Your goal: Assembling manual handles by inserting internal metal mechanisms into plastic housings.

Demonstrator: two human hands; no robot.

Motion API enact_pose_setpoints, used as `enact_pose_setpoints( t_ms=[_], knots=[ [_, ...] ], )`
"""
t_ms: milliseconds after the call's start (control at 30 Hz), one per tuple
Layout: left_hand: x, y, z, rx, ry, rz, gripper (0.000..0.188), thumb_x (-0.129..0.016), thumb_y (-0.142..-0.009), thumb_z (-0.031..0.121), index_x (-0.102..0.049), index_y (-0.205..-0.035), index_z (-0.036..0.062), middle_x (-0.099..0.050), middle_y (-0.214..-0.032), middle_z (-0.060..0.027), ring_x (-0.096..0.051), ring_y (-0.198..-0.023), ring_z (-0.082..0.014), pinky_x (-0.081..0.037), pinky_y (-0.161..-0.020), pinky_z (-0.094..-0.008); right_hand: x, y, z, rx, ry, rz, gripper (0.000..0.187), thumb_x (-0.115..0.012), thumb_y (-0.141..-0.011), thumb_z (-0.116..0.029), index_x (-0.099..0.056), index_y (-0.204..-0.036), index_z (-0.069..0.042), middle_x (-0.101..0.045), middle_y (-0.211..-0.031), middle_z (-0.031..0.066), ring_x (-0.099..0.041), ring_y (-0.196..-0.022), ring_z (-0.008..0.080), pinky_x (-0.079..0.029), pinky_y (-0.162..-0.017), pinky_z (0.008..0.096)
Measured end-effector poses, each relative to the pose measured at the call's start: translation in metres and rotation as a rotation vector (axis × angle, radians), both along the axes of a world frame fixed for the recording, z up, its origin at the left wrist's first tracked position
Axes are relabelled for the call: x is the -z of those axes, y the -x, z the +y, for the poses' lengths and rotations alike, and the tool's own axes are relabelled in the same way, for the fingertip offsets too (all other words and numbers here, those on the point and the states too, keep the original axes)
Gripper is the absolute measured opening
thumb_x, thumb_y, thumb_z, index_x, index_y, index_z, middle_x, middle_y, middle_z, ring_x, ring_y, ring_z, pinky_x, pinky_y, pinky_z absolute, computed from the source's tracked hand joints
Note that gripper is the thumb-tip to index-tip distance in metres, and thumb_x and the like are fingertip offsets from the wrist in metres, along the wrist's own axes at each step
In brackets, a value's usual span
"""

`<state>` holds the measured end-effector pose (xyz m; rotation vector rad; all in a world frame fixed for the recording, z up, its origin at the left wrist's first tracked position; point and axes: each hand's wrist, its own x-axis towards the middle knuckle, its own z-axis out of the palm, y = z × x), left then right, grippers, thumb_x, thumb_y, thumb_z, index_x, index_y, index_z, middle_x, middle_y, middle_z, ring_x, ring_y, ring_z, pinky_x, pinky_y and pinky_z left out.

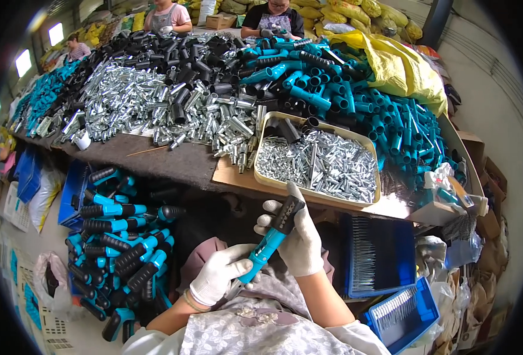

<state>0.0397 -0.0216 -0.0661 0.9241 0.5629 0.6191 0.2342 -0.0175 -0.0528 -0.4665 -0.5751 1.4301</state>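
Note:
A teal tool with a black sleeve at its upper end (262,248) is held slantwise over my lap, between both hands. White-gloved, my left hand (220,275) is closed round its lower teal part. My right hand (303,239), gloved too, grips the black sleeve, with the thumb along its right side and fingers behind it. Light lettering shows on the sleeve. Just beyond my hands, a shallow cream tray (309,192) holds small metal pins and a few black tubes. The tool's exact kind cannot be made out.
Heaps of metal sleeves (122,94), black tubes (181,71) and teal bodies (385,118) cover the bench. At left lies a pile of teal tools with black grips (116,236). Blue bins of metal rods (380,254) stand at right. Two people work across the bench; another sits farther left.

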Motion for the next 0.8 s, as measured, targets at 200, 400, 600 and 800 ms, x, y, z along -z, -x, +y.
enact_pose_setpoints(
  t_ms=[200,400,600,800],
  knots=[
    [0.009,-0.001,-0.008,-0.018,0.361,-0.202,0.052,-0.053,-0.103,0.026,-0.040,-0.143,-0.0046,-0.063,-0.114,-0.0180,-0.065,-0.089,-0.0226,-0.056,-0.070,-0.0336,0.005,0.013,-0.006,-0.051,0.014,-0.111,0.088,-0.077,-0.084,-0.046,-0.030,-0.150,-0.012,-0.060,-0.111,0.0167,-0.065,-0.097,0.0293,-0.054,-0.089,0.0465],
    [0.005,-0.009,-0.002,0.102,0.205,-0.129,0.064,-0.061,-0.099,0.032,-0.038,-0.144,-0.0068,-0.063,-0.115,-0.0178,-0.065,-0.090,-0.0209,-0.057,-0.071,-0.0314,-0.015,-0.014,0.003,0.294,-0.076,-0.110,0.078,-0.059,-0.099,-0.041,-0.021,-0.156,-0.005,-0.058,-0.118,0.0164,-0.062,-0.091,0.0218,-0.052,-0.085,0.0373],
    [0.004,-0.002,0.005,-0.072,0.226,-0.248,0.066,-0.066,-0.095,0.032,-0.040,-0.141,-0.0087,-0.063,-0.112,-0.0168,-0.067,-0.088,-0.0211,-0.058,-0.070,-0.0312,-0.035,-0.067,-0.018,0.021,-0.107,-0.965,0.042,-0.061,-0.096,-0.024,-0.062,-0.130,0.002,-0.066,-0.116,0.0101,-0.062,-0.096,0.0152,-0.051,-0.087,0.0293],
    [0.006,-0.012,-0.001,0.128,0.169,-0.021,0.063,-0.062,-0.098,0.031,-0.041,-0.140,-0.0115,-0.064,-0.108,-0.0146,-0.067,-0.088,-0.0193,-0.058,-0.071,-0.0300,-0.042,-0.057,-0.015,0.175,0.142,-0.943,0.038,-0.069,-0.080,-0.002,-0.066,-0.117,0.002,-0.070,-0.108,0.0098,-0.063,-0.102,0.0157,-0.050,-0.094,0.0303]
  ],
)
